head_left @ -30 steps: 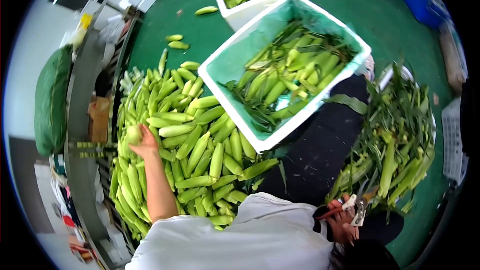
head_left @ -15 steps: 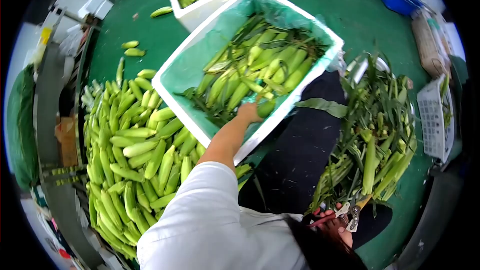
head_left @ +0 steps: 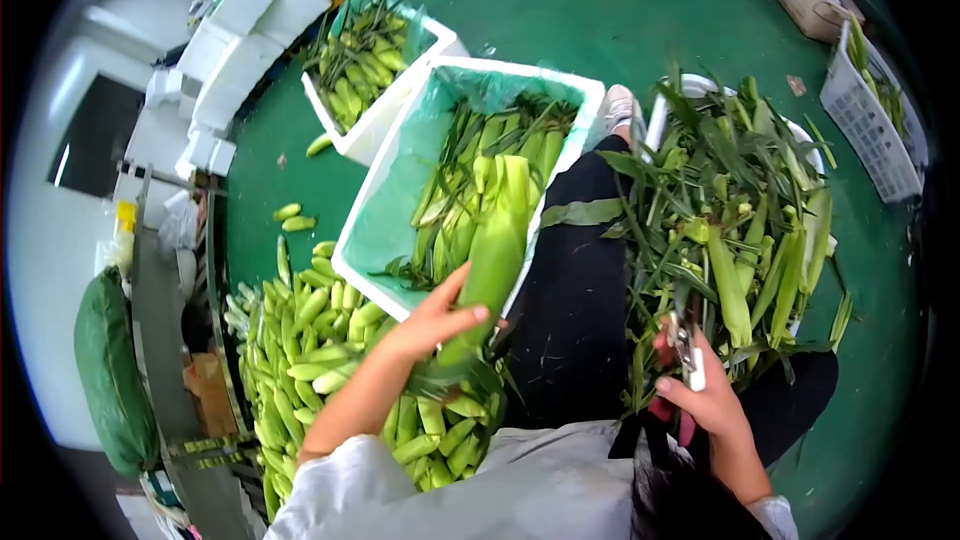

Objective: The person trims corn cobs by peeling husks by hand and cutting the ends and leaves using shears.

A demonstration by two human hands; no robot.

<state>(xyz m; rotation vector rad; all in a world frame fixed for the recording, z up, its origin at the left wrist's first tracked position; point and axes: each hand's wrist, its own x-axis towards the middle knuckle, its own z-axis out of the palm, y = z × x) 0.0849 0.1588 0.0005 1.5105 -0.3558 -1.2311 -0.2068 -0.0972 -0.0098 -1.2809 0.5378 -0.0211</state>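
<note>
My left hand (head_left: 430, 325) is wrapped round a large green ear of corn (head_left: 497, 250), held up over the near side of a white foam box (head_left: 590, 92). The ear's cut end points away from me and its leafy tip toward my lap. More unhusked ears (head_left: 455, 230) lie in the box on a green plastic liner. My right hand (head_left: 708, 395) grips pruning shears (head_left: 686, 348) with red handles, close to the heap of stripped husks (head_left: 735, 210). Whether the blades are apart is hard to make out.
Trimmed corn ears (head_left: 290, 370) are piled on the floor at left. A second foam box (head_left: 440, 40) of corn stands behind the first. Husks overflow a white tub (head_left: 658, 125). A grey slotted basket (head_left: 870, 145) sits at far right, a metal rack (head_left: 175, 340) at left.
My left hand has come out of the box toward me with an ear of corn. The right hand with the shears has lifted beside the husks. The view has shifted.
</note>
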